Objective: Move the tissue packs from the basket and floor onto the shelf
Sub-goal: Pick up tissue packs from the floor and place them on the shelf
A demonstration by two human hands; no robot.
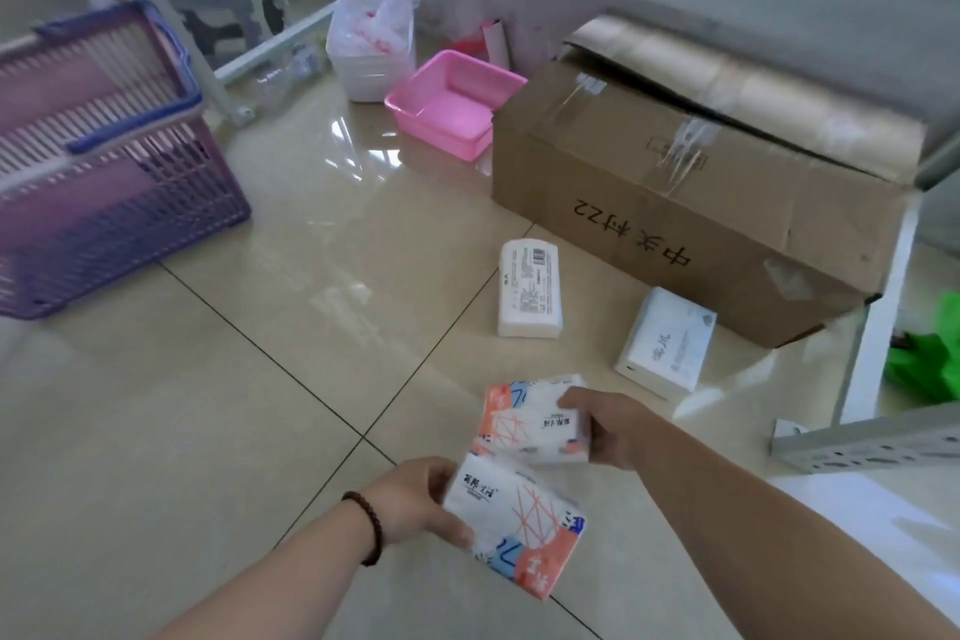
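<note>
Tissue packs (519, 525) in both hands, basket (104, 161) interior unclear.

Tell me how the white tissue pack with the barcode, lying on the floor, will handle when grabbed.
The barcode pack is probably light and soft, so it should dent under the fingers. Its glossy wrap may be a little slippery. Lying flat on the tile floor, it shouldn't roll or tip.

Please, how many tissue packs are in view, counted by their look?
Orange-and-white patterned tissue packs: 2, one in the left hand at, one in the right hand at
Plain white tissue packs on the floor: 2, at and
Total: 4
</note>
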